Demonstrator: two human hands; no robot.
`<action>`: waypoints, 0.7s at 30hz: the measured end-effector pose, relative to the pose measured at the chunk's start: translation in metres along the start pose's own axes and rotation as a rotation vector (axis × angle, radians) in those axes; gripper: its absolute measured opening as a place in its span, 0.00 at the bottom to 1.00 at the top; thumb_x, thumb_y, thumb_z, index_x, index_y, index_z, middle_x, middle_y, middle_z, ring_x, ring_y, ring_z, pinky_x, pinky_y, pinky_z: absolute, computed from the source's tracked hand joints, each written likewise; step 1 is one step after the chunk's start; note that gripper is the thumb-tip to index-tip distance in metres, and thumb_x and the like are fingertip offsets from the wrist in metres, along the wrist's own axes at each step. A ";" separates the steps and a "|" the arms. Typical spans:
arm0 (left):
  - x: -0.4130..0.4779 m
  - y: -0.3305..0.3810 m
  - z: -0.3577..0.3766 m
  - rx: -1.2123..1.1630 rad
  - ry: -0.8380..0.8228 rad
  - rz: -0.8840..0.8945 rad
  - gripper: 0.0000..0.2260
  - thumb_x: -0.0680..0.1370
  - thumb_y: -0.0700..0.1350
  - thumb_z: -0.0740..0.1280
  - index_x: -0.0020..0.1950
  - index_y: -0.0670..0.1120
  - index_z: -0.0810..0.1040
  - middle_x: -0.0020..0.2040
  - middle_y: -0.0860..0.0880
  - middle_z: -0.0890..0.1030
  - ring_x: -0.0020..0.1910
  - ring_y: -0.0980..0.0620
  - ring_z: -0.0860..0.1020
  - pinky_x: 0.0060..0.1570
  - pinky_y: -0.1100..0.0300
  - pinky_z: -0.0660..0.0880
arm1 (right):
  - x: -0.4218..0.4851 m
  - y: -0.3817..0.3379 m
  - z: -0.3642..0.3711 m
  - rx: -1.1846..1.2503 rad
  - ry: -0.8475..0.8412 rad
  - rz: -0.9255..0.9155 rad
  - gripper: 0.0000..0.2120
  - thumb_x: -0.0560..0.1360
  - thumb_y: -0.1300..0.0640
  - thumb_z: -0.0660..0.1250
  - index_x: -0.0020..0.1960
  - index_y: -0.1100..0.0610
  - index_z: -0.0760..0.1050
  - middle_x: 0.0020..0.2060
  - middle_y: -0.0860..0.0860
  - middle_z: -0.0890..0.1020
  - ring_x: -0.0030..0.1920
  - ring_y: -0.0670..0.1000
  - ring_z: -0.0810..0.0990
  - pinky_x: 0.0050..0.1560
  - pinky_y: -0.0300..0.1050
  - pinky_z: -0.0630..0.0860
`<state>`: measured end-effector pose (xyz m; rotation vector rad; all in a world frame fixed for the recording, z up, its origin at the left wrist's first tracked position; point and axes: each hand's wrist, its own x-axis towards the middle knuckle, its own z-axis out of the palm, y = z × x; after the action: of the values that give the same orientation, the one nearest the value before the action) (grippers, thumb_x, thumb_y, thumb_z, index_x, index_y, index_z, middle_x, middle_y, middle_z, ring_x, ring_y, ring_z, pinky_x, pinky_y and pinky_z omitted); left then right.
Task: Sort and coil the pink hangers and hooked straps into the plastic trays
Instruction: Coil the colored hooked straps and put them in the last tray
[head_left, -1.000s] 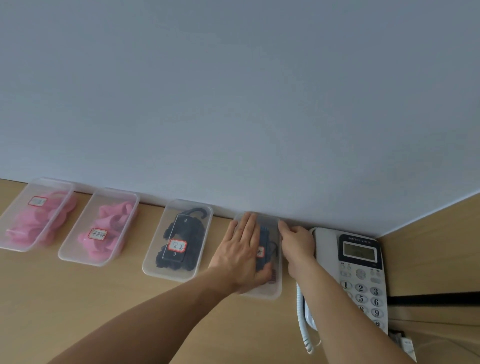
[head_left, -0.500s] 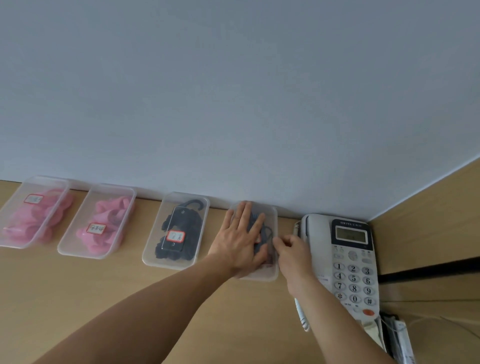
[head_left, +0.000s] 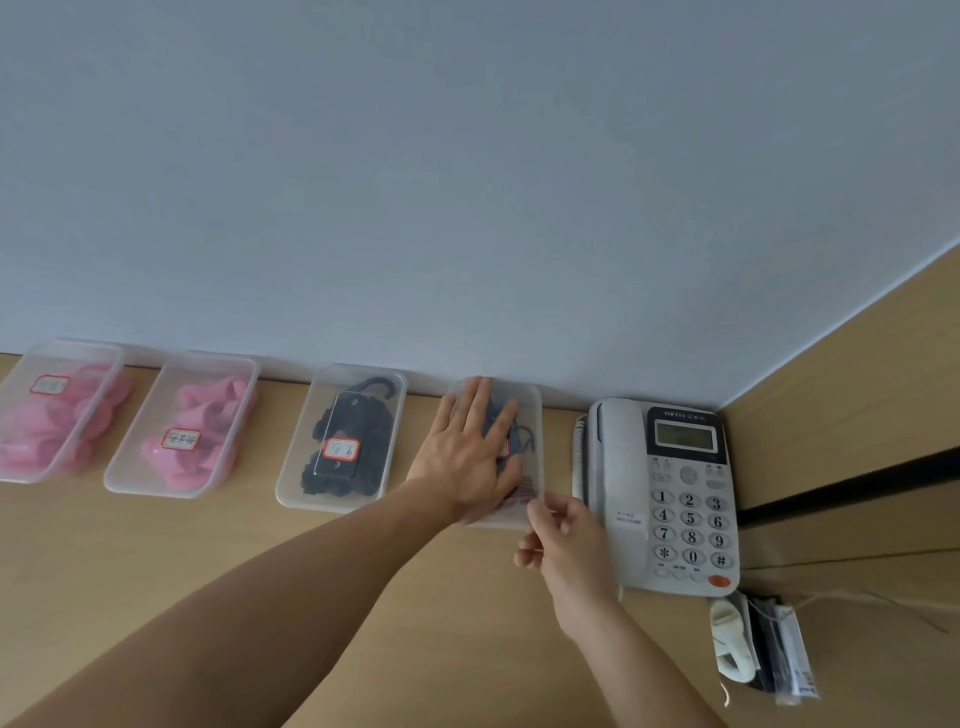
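Left hand (head_left: 470, 457): flat, fingers spread, pressed on straps (head_left: 514, 441) in fourth tray (head_left: 535, 415); gripping nothing.
Right hand (head_left: 558, 530): moved from tray's far corner to near corner, pinching rim.
Pink hangers (head_left: 208, 415): already in left trays.
Read: sorting looked nearly finished.

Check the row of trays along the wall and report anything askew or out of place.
Nothing stands out. Two trays of pink hangers and a tray of black straps sit evenly along the wall. The left hand lies flat over the fourth tray; the right hand is at its near corner.
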<state>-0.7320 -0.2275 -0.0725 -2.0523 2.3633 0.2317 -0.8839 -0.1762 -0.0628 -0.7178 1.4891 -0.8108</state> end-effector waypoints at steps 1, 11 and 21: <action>-0.001 0.001 0.000 0.000 -0.002 0.001 0.33 0.79 0.63 0.41 0.81 0.49 0.46 0.80 0.39 0.42 0.78 0.44 0.36 0.76 0.47 0.36 | -0.001 0.001 0.000 0.003 0.013 -0.008 0.03 0.78 0.62 0.67 0.51 0.61 0.75 0.34 0.56 0.75 0.28 0.50 0.75 0.26 0.43 0.75; -0.002 0.001 -0.006 -0.016 -0.007 -0.014 0.36 0.78 0.63 0.37 0.80 0.42 0.48 0.80 0.40 0.43 0.79 0.45 0.37 0.74 0.50 0.33 | -0.012 0.000 0.003 -0.066 -0.038 -0.093 0.11 0.72 0.64 0.73 0.51 0.56 0.75 0.33 0.52 0.82 0.28 0.47 0.77 0.30 0.44 0.78; -0.022 0.009 -0.003 -0.078 -0.017 -0.110 0.35 0.80 0.62 0.42 0.79 0.41 0.38 0.79 0.41 0.35 0.76 0.46 0.30 0.74 0.51 0.32 | -0.008 -0.005 0.002 -0.242 -0.007 -0.093 0.12 0.71 0.56 0.75 0.49 0.57 0.75 0.36 0.51 0.83 0.33 0.49 0.79 0.33 0.47 0.78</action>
<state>-0.7377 -0.2048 -0.0659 -2.1970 2.2578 0.3436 -0.8815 -0.1723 -0.0537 -0.9752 1.5722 -0.7033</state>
